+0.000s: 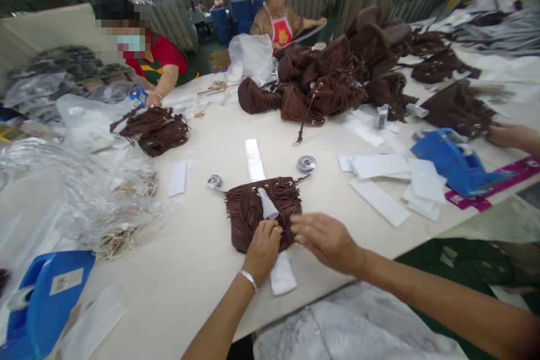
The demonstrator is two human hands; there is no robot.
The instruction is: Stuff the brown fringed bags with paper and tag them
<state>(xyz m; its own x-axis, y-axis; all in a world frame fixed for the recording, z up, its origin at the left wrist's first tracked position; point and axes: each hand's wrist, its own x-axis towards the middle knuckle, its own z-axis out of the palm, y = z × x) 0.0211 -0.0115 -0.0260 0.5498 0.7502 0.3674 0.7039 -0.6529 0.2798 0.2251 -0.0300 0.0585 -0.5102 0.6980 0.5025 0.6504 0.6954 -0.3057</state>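
Observation:
A dark brown fringed handbag (247, 232) lies flat in front of me on the table. My left hand (264, 244) is on its lower front, fingers curled and closed against it; the fingertips are partly hidden. Just above them a piece of white paper (267, 205) is wrapped at the middle of the bag. My right hand (327, 239) reaches in from the right, fingers stretched toward the bag's right side and close to the fringe. A white strip (254, 160) shows beyond the bag's top, and another white strip end (283, 274) shows below it. Wrapped grey coils (306, 163) lie beyond the bag.
Brown bags are heaped (320, 79) at the back. White sheets (382, 197) lie at right near a blue tape dispenser (453, 160); another dispenser (46, 298) stands front left. Clear plastic bags (76, 180) cover the left. Co-workers are across the table; another person's hand (512, 136) enters right.

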